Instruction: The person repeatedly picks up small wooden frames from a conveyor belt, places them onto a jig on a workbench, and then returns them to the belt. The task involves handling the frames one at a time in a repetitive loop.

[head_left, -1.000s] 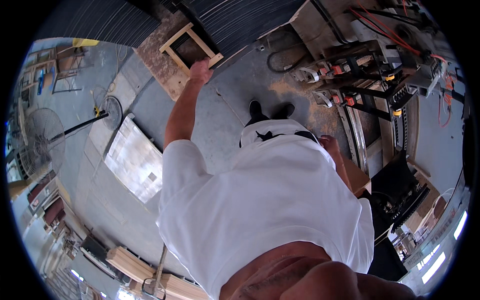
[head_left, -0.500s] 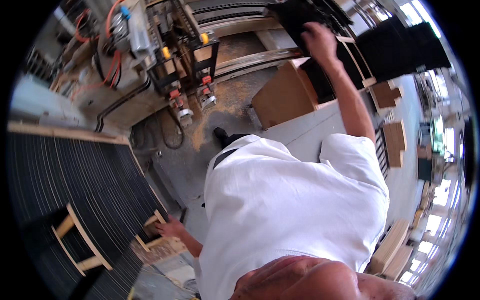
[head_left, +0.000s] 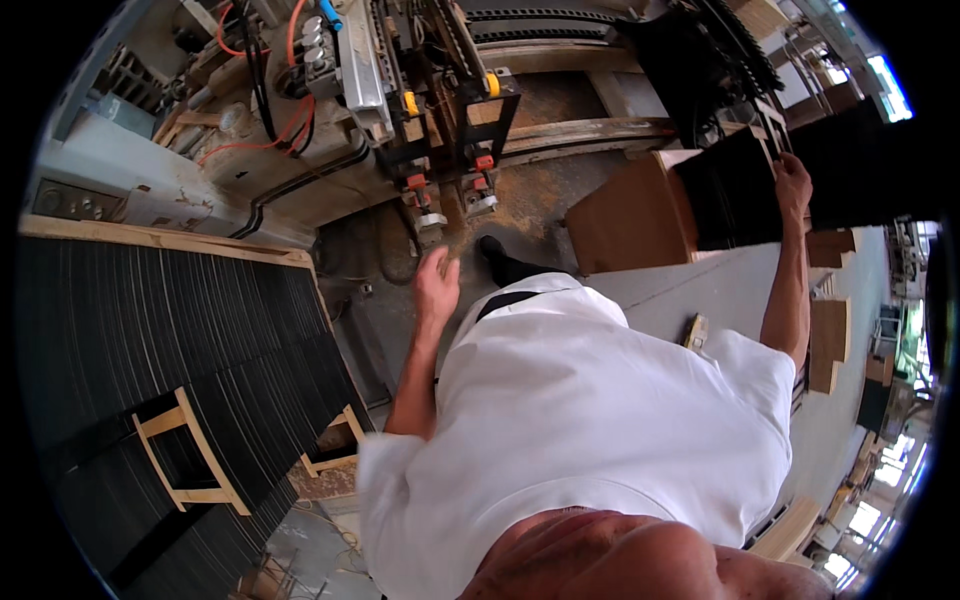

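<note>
My left hand [head_left: 437,285] hangs in the air in front of me with nothing in it, thumb and fingers a little apart. Stretched out to the right, my right hand [head_left: 793,183] has its fingers curled on the edge of a pale wooden frame [head_left: 772,128], which lies among black panels [head_left: 850,165]. The fingertips there are small and partly hidden. Beside that hand, a black sheet [head_left: 725,190] covers the end of a brown board stack [head_left: 630,215].
On the left stands a large stack of black panels [head_left: 130,320] with a wooden frame [head_left: 205,450] set in it. A machine with clamps [head_left: 430,190], hoses and rails [head_left: 580,135] is ahead. Sawdust lies on the floor [head_left: 525,215]. Cut boards [head_left: 828,345] stand at right.
My left hand has left the wooden frame at the left stack and come up ahead of me. My right hand has moved from the dark machine part down to the frame at right.
</note>
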`<state>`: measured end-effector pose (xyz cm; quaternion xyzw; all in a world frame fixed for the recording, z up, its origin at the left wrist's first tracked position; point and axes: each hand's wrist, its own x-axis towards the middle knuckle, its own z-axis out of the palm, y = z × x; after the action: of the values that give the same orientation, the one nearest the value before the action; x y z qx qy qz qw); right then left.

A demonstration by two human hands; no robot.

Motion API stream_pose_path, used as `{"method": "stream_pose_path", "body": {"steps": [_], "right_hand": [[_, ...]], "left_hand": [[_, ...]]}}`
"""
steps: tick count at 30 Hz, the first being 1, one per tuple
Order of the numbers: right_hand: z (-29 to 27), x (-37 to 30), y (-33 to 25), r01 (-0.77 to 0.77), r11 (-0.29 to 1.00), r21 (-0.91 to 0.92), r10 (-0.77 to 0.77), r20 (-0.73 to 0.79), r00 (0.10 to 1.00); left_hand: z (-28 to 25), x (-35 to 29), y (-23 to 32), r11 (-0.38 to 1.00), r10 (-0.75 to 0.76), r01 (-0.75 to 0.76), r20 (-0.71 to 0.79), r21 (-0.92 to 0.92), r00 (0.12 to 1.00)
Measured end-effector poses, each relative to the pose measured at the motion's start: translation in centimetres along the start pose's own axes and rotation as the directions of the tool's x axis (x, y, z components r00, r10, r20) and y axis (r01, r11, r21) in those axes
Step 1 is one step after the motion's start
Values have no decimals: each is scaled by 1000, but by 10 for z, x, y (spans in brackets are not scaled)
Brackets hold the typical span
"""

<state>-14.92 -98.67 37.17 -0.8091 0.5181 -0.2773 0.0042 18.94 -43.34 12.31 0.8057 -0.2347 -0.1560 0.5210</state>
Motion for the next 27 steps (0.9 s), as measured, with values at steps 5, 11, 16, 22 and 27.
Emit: {"method": "stream_pose_path", "body": {"steps": [5, 11, 16, 22, 27], "right_hand": [[40, 42, -106, 156, 870, 468, -137, -75, 988], [134, 79, -247, 154, 617, 772, -308, 57, 950], [194, 104, -300, 230, 646, 728, -481, 154, 863], [210, 122, -338, -8, 657, 754, -459, 409, 789], [230, 125, -359, 191, 585, 788, -650, 315, 692]], "left_hand": [[14, 134, 77, 985, 90, -94, -34, -148, 995], [62, 300, 139, 903, 52, -184, -327, -389, 944], [88, 454, 150, 761, -316, 91, -245, -642, 916], [89, 616, 116, 530, -472, 197, -94, -825, 877], [75, 699, 67, 424, -472, 93, -132, -901, 872]]}}
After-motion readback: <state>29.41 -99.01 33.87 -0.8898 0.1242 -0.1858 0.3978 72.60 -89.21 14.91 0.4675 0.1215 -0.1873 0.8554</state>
